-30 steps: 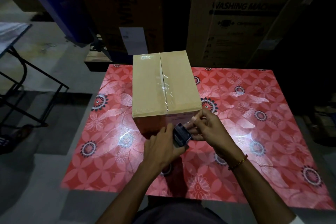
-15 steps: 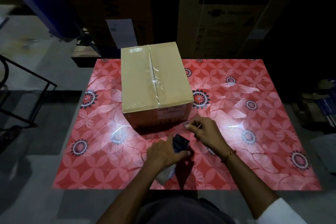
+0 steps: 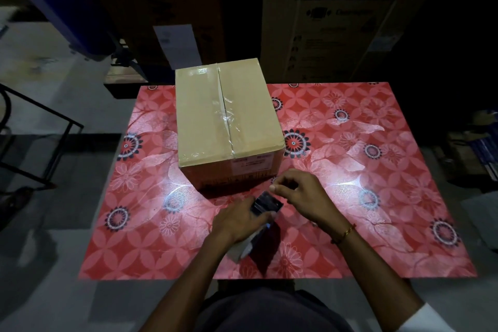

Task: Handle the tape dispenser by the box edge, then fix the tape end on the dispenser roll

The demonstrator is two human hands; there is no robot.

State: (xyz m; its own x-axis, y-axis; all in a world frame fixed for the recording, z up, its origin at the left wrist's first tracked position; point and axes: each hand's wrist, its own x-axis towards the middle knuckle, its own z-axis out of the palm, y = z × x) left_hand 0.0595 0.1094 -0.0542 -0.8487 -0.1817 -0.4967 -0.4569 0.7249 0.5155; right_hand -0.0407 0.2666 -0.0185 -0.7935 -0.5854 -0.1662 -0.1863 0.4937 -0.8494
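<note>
The tape dispenser (image 3: 265, 203) is dark and glossy with a pale handle below, held just above the table (image 3: 377, 224) near the box (image 3: 226, 127). The left hand (image 3: 237, 219) grips it. The right hand (image 3: 299, 194), just beside it, pinches fingertips together; on what, I cannot tell.

Red Flowers, Plain Brown Box

The counter (image 3: 350, 170) wears a red cover patterned with pale pink petals and dark blue-and-white flower rings. The box (image 3: 226, 121) is plain tan, sealed with shiny clear tape. A dark tape dispenser (image 3: 265, 203) shows. A gold-coloured bracelet (image 3: 345, 233) glints. A blue bin (image 3: 62, 0) stands behind.
</note>
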